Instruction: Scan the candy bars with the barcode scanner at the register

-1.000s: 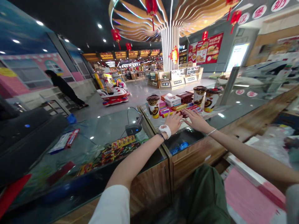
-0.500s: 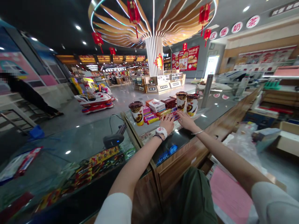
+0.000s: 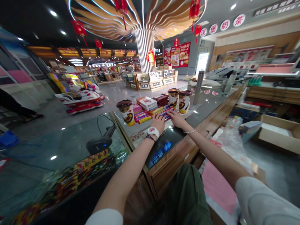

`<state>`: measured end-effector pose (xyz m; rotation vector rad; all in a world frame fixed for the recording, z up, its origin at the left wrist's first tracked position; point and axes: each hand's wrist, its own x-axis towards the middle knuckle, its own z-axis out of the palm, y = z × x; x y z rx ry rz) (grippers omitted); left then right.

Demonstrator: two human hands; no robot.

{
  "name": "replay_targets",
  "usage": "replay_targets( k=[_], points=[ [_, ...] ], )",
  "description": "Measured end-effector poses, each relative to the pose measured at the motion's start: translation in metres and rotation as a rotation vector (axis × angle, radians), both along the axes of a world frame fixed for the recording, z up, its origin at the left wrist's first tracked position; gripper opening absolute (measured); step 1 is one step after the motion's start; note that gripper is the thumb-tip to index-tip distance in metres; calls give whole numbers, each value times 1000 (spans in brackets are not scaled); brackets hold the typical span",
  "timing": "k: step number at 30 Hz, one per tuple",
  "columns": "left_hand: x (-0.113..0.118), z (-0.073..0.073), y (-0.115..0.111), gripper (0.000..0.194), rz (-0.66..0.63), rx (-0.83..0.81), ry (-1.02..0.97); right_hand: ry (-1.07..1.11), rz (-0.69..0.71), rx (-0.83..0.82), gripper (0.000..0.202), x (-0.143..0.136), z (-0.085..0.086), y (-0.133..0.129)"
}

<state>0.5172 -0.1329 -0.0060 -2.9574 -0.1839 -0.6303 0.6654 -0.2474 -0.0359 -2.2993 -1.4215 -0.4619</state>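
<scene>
My left hand [image 3: 157,123], with a white watch and dark bands at the wrist, rests fingers apart at the near edge of a group of snack packs. Beside it on the right, my right hand [image 3: 177,120] reaches its stretched fingers onto a purple-and-red candy pack [image 3: 166,114]. Pink and yellow candy sticks [image 3: 143,118] lie left of my left hand. Behind them are a stack of white-and-orange boxes [image 3: 147,102] and dark brown packs [image 3: 161,99]. One lidded snack cup [image 3: 126,113] stands at the left, two more cups [image 3: 184,102] at the right.
A barcode scanner [image 3: 101,141] on its stand sits on the glass counter [image 3: 67,137] at left, over packets inside. A metal post [image 3: 199,87] rises behind the right cups. An open cardboard box [image 3: 281,132] and plastic wrapping [image 3: 231,137] are low at right.
The view has turned slightly right, so everything sits further left. Both hands stay at the candy packs, with only small finger shifts.
</scene>
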Motion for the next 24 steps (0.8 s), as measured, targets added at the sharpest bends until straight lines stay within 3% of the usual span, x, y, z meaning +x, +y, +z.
replay_targets(
  k=[5, 13, 24],
  points=[
    [-1, 2, 2, 35, 1, 27, 6, -8, 22, 33, 54, -4, 4, -2],
    [-1, 3, 3, 29, -32, 18, -11, -70, -103, -54, 40, -15, 12, -6],
    [-2, 8, 2, 27, -42, 4, 12, -138, -78, -55, 38, -19, 15, -17]
  ],
)
